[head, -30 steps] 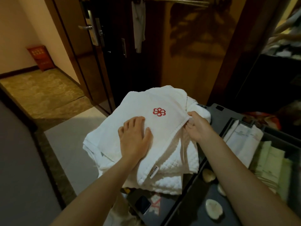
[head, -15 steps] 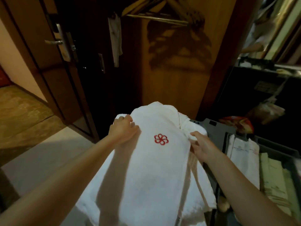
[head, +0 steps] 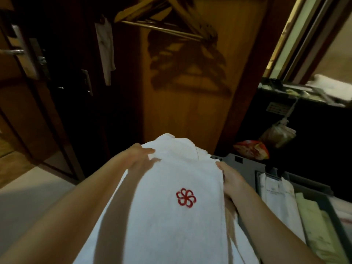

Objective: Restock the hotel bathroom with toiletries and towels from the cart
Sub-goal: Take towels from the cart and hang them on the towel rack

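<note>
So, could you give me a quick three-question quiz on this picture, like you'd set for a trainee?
1. True or false: the left hand and the right hand both hold the white towel.
2. The flower emblem on the towel is: A blue, B red, C green.
3. Fill in: the cart tray lies on the person's ____ side.
Key: 1 true; 2 B; 3 right.
</note>
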`<state>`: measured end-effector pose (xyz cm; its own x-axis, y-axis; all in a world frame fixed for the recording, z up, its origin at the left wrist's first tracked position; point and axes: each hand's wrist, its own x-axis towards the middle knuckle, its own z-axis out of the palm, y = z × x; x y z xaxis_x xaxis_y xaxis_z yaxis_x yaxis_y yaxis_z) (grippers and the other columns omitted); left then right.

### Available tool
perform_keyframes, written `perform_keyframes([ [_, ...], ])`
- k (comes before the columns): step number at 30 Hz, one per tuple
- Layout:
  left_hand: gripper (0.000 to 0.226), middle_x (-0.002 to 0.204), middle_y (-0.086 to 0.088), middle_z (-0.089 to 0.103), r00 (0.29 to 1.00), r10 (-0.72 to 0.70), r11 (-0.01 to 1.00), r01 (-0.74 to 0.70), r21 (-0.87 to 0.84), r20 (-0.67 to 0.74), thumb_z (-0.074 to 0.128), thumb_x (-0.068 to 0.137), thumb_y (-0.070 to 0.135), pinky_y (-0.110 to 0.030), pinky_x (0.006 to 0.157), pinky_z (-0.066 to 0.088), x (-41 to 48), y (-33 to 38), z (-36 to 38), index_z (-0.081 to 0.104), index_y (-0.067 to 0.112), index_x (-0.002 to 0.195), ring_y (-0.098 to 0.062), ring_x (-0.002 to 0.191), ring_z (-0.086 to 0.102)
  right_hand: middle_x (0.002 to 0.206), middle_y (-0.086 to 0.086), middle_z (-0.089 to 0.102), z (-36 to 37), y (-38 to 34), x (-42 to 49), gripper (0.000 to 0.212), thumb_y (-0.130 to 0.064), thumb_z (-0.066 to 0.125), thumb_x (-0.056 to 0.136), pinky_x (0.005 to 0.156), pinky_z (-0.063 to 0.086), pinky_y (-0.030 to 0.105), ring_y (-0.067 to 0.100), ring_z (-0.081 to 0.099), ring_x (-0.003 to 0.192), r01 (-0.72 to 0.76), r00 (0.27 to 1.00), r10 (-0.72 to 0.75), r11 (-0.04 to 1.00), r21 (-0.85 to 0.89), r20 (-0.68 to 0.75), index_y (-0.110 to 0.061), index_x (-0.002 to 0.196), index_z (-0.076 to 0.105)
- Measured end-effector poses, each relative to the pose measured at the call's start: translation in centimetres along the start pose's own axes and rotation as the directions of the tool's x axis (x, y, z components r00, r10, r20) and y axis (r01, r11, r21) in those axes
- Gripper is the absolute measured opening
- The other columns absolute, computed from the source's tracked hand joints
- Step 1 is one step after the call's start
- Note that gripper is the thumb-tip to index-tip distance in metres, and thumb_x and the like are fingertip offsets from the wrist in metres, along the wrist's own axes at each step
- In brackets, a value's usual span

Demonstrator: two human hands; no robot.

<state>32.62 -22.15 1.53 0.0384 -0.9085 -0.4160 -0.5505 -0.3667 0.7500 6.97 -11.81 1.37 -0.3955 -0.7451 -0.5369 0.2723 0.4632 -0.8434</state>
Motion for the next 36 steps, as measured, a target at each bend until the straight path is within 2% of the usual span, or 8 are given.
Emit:
perform_keyframes([
  [4, 0.044, 0.103, -0.017, 0.068, 0.986, 0.033, 0.973, 0.006, -0.229, 0.165, 0.061, 0.087, 0.033, -0.042, 0.086, 0.054, 0.0, 1.8, -1.3, 0.059, -0.002, 0.114, -0.031, 0.093, 0.067, 0.123, 0.02, 0.059, 0.9, -1.3, 0.0, 0.046, -0.036, 0.062, 0.085, 0.088, 0.05, 0.044, 0.037, 0.06, 0.106, 0.025, 0.999, -0.025, 1.0, -0.003, 0.031, -0.008, 0.121, 0.055],
  [6, 0.039, 0.099, -0.014, 0.071, 0.965, 0.052, 0.964, 0.018, -0.265, 0.258, 0.057, 0.089, 0.037, -0.041, 0.086, 0.054, -0.9, 2.8, -1.6, 0.064, 0.003, 0.108, -0.028, 0.091, 0.068, 0.114, 0.013, 0.062, 1.6, -1.9, -0.6, 0.044, -0.044, 0.067, 0.078, 0.095, 0.047, 0.049, 0.035, 0.059, 0.103, 0.003, 0.998, -0.003, 1.0, -0.007, 0.059, -0.018, 0.112, 0.057],
  [9, 0.028, 0.093, -0.009, 0.071, 0.935, 0.086, 0.966, 0.006, -0.259, 0.343, 0.053, 0.093, 0.034, -0.034, 0.076, 0.054, -2.9, 4.6, -2.4, 0.064, 0.009, 0.098, -0.023, 0.086, 0.067, 0.095, 0.011, 0.064, 2.0, -3.0, -1.8, 0.024, -0.03, 0.067, 0.084, 0.091, 0.048, 0.046, 0.03, 0.06, 0.092, 0.022, 0.996, -0.026, 0.999, 0.04, 0.09, -0.014, 0.099, 0.057],
  [14, 0.024, 0.104, -0.013, 0.066, 0.95, 0.214, 0.927, -0.125, -0.353, 0.227, 0.051, 0.094, 0.026, -0.042, 0.086, 0.051, -5.5, 6.3, -4.7, 0.058, 0.011, 0.111, -0.029, 0.095, 0.064, 0.099, 0.017, 0.068, 1.7, -5.9, -3.3, 0.024, -0.015, 0.066, 0.085, 0.07, 0.052, 0.04, 0.031, 0.065, 0.088, 0.096, 0.976, -0.117, 0.988, 0.121, 0.184, -0.003, 0.105, 0.061],
  [21, 0.027, 0.103, -0.008, 0.07, 0.928, 0.359, 0.838, -0.273, -0.473, 0.101, 0.049, 0.095, 0.03, -0.035, 0.077, 0.052, -9.9, 6.1, -7.9, 0.06, 0.013, 0.112, -0.024, 0.096, 0.067, 0.088, 0.009, 0.073, 1.5, -9.6, -7.7, 0.01, -0.01, 0.064, 0.085, 0.062, 0.057, 0.035, 0.025, 0.071, 0.078, 0.324, 0.87, -0.359, 0.933, 0.158, 0.339, -0.01, 0.095, 0.063],
  [29, 0.018, 0.1, -0.006, 0.07, 0.81, 0.525, 0.771, -0.582, -0.257, -0.26, 0.054, 0.093, 0.024, -0.033, 0.076, 0.056, -17.2, 5.8, -7.6, 0.066, 0.017, 0.105, -0.021, 0.092, 0.068, 0.079, 0.004, 0.071, -0.4, -9.8, -11.8, 0.011, -0.009, 0.064, 0.085, 0.051, 0.056, 0.025, 0.014, 0.071, 0.063, 0.531, 0.735, -0.565, 0.823, 0.201, 0.375, -0.015, 0.094, 0.061],
  [33, 0.019, 0.097, -0.003, 0.068, 0.686, 0.58, 0.692, -0.699, -0.178, -0.44, 0.048, 0.096, 0.026, -0.027, 0.072, 0.051, -21.2, 5.9, -7.0, 0.066, 0.022, 0.101, -0.015, 0.088, 0.066, 0.071, -0.003, 0.072, -1.6, -9.6, -14.1, 0.009, -0.01, 0.064, 0.086, 0.048, 0.054, 0.023, 0.01, 0.07, 0.06, 0.545, 0.686, -0.609, 0.793, 0.273, 0.398, -0.017, 0.091, 0.062],
  [36, 0.021, 0.093, 0.001, 0.067, 0.583, 0.582, 0.639, -0.759, -0.125, -0.567, 0.045, 0.097, 0.024, -0.025, 0.071, 0.051, -24.8, 6.1, -6.6, 0.065, 0.026, 0.093, -0.01, 0.084, 0.065, 0.082, -0.001, 0.071, -2.0, -9.8, -16.4, 0.012, -0.016, 0.065, 0.085, 0.048, 0.054, 0.023, 0.009, 0.07, 0.063, 0.57, 0.632, -0.638, 0.767, 0.293, 0.44, -0.018, 0.097, 0.063],
])
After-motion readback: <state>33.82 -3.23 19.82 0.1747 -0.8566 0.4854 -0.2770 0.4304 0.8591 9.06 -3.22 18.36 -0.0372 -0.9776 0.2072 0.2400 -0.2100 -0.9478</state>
